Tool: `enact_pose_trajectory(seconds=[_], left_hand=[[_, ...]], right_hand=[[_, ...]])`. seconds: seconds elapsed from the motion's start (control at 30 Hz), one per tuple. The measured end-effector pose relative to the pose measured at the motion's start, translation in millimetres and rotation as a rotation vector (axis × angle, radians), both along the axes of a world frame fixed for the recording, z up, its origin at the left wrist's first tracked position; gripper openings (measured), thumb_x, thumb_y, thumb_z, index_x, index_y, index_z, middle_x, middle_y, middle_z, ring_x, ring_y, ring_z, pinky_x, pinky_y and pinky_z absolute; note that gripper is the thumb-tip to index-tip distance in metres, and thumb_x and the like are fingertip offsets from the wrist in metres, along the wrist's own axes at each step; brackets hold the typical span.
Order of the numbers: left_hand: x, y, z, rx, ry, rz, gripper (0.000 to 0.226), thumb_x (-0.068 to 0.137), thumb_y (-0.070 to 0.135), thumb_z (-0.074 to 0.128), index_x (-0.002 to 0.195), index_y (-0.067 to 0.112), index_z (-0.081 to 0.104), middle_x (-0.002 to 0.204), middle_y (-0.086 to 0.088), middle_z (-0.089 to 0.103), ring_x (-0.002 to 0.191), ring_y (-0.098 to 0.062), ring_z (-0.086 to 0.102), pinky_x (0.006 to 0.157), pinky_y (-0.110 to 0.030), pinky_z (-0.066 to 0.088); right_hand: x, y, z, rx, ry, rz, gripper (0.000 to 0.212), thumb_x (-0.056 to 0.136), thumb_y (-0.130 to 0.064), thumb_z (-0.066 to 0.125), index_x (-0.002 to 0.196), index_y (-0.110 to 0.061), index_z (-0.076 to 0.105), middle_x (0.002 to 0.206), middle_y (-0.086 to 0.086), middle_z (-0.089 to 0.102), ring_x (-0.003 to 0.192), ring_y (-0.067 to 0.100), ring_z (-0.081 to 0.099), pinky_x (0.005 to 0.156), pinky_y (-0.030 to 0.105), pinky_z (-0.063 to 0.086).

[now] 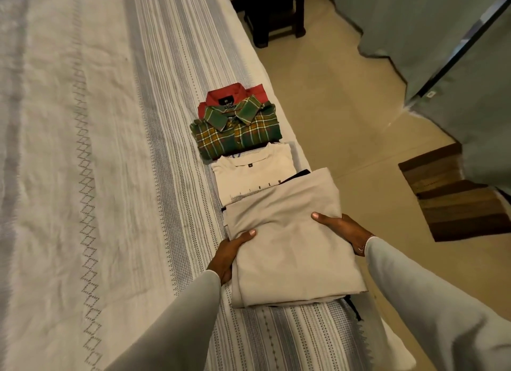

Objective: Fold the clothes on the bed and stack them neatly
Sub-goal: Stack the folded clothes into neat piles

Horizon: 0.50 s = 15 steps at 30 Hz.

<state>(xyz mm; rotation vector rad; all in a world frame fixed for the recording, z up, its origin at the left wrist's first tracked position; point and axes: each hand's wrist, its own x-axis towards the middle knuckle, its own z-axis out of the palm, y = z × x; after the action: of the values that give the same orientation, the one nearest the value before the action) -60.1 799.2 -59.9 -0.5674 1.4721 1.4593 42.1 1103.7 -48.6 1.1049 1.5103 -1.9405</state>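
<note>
A folded beige garment [287,240] lies near the right edge of the bed [110,149], partly over a folded white T-shirt [249,174] with dark lettering. My left hand [229,253] grips its left side, thumb on top. My right hand [341,228] grips its right side, thumb on the cloth. Beyond the white T-shirt lies a folded green plaid shirt [240,132], which overlaps a folded red shirt [235,96]. The clothes form one overlapping row along the bed's edge. A dark garment edge shows under the beige one.
The bed has a white and grey striped cover. To the right is a tiled floor [331,107] with a brown striped mat [456,196]. A dark wooden stool [273,13] stands at the top. Grey-green curtains [414,24] hang at the far right.
</note>
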Motion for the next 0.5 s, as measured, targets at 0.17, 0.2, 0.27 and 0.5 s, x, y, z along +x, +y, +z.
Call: enact_pose_trajectory(seconds=[0.17, 0.2, 0.27, 0.5], left_hand=[[3.3, -6.5, 23.1, 0.001, 0.017, -0.039, 0.075, 0.064, 0.034, 0.094, 0.128, 0.009, 0.063, 0.114, -0.014, 0.074, 0.105, -0.031, 0.072, 0.098, -0.049, 0.055], [4.8, -6.8, 32.4, -0.001, 0.021, -0.064, 0.079, 0.061, 0.037, 0.096, 0.128, 0.010, 0.063, 0.114, -0.014, 0.074, 0.105, -0.032, 0.072, 0.098, -0.049, 0.055], [4.7, -6.8, 44.3, -0.002, 0.032, -0.115, 0.089, 0.055, 0.045, 0.098, 0.129, 0.011, 0.064, 0.114, -0.013, 0.074, 0.105, -0.031, 0.072, 0.099, -0.049, 0.054], [21.3, 10.3, 118.0, 0.130, 0.040, -0.370, 0.078, 0.072, 0.064, 0.081, 0.131, 0.017, 0.063, 0.123, -0.014, 0.071, 0.114, -0.033, 0.068, 0.107, -0.048, 0.047]], right_hand=[[19.0, -14.3, 32.0, 0.035, 0.031, -0.036, 0.054, 0.081, -0.047, 0.081, 0.123, -0.015, 0.068, 0.112, 0.004, 0.076, 0.101, 0.024, 0.074, 0.096, 0.046, 0.056], [26.6, -19.4, 43.5, 0.049, 0.033, -0.059, 0.052, 0.083, -0.045, 0.079, 0.123, -0.015, 0.068, 0.111, 0.003, 0.077, 0.100, 0.024, 0.074, 0.094, 0.044, 0.057], [40.7, -27.3, 60.0, 0.058, 0.052, -0.099, 0.048, 0.084, -0.044, 0.078, 0.122, -0.016, 0.068, 0.110, 0.003, 0.077, 0.099, 0.023, 0.075, 0.091, 0.041, 0.058], [124.7, -62.1, 114.6, 0.100, 0.115, -0.364, 0.051, 0.087, -0.049, 0.075, 0.128, -0.021, 0.065, 0.117, 0.003, 0.075, 0.106, 0.026, 0.072, 0.100, 0.049, 0.054]])
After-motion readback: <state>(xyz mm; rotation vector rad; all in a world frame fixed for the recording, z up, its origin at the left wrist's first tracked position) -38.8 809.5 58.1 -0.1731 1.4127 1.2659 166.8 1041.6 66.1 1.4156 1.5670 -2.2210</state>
